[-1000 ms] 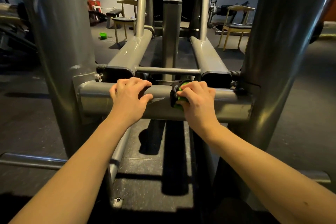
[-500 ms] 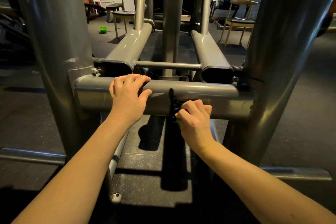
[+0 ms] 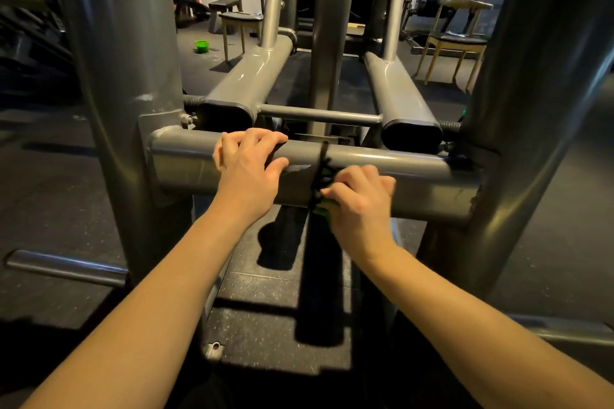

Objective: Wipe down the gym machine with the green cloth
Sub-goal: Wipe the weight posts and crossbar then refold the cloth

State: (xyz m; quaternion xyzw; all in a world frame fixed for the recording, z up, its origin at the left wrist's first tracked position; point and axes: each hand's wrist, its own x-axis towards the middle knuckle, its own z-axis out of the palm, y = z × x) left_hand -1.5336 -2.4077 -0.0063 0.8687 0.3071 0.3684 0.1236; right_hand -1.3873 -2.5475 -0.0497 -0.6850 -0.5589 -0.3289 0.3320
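My left hand point(image 3: 247, 165) holds the gray bar point(image 3: 422, 176) of the gym machine point(image 3: 126, 76). Its fingers curl over the top and the thumb sits on the front. It is in the same spot as a second ago. My right hand point(image 3: 360, 201) is curled tight around the green cloth point(image 3: 324, 210). A second ago this hand was up on top of the bar. Now it is low on the front, near the bottom edge, and looks a bit blurry. Only a small bit of green peeks out by my fingers, less than before. A black strap point(image 3: 323, 159) goes around the bar just beside my right hand.
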